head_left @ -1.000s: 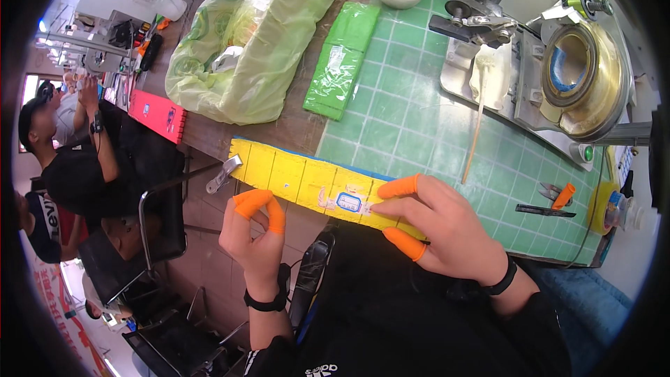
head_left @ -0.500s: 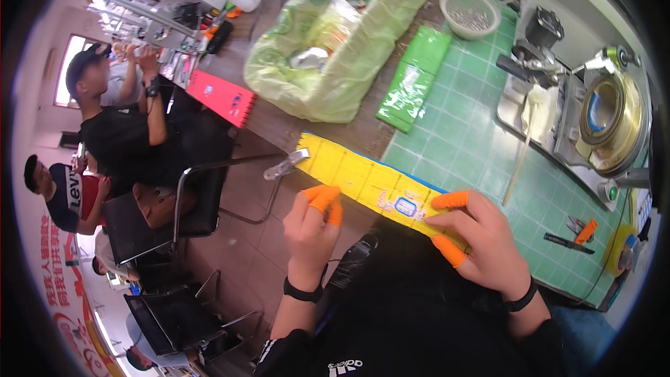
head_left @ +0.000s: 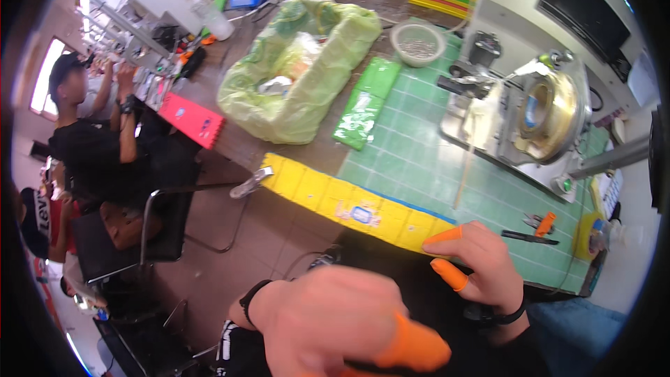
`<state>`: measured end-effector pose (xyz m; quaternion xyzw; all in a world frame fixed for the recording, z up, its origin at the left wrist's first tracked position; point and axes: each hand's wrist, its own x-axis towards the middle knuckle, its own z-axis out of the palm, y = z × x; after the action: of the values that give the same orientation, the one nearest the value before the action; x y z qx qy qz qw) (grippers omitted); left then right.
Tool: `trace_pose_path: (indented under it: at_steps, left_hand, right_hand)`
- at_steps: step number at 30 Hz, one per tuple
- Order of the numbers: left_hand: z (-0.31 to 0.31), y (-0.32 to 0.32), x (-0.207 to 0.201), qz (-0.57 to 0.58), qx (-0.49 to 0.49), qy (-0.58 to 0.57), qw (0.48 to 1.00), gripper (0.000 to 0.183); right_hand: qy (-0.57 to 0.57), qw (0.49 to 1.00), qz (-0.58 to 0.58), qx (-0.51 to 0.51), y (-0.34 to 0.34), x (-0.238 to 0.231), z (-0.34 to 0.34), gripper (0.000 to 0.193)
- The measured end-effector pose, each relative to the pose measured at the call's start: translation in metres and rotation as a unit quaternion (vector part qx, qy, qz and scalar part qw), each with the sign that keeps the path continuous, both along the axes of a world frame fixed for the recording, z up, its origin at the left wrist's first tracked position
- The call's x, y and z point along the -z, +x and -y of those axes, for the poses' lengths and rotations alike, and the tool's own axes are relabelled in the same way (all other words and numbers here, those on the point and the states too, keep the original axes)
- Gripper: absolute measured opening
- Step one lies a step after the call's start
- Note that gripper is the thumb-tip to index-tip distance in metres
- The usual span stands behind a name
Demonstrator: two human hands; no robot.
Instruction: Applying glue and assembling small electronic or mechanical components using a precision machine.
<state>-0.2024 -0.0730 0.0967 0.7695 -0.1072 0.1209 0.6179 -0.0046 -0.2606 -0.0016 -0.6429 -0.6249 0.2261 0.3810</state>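
Note:
A yellow strip (head_left: 314, 199), marked off in segments and edged in blue, lies along the near edge of the bench. A small printed label (head_left: 361, 215) is on it. At its left end sits a metal clip (head_left: 252, 182). My right hand (head_left: 487, 265) is at the strip's right end; an orange-covered finger rests on the strip, while the thumb stands apart below. My left hand (head_left: 338, 318) is raised in front of my body, large and blurred, clear of the strip. Orange finger covers show on it, but whether its fingers hold anything is hidden.
Behind the strip are a green packet (head_left: 366, 101), a bin-bag-lined box (head_left: 241, 108) and a bowl of small pieces (head_left: 419, 45). To the right stand a machine with a spool (head_left: 541, 115), a black knife-like tool (head_left: 529, 237) and orange-handled cutters (head_left: 546, 223). People sit at left.
My left hand has come up from beside the strip toward the camera and rightward. The fingers of my right hand have shifted toward the strip's right end. The whole view has tilted.

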Motion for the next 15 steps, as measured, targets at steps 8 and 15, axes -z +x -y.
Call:
trace_pose_path:
  at_steps: [8,15]
  left_hand:
    - [0.05,0.033,0.044,0.13,0.101,-0.214,0.963,0.013]
    - [0.059,0.048,0.059,0.165,0.121,-0.17,0.964,0.011]
  right_hand:
    - [0.049,0.945,0.152,0.286,0.052,-0.049,0.1,0.013]
    - [-0.007,0.887,0.232,0.4,0.08,-0.089,0.177,0.015]
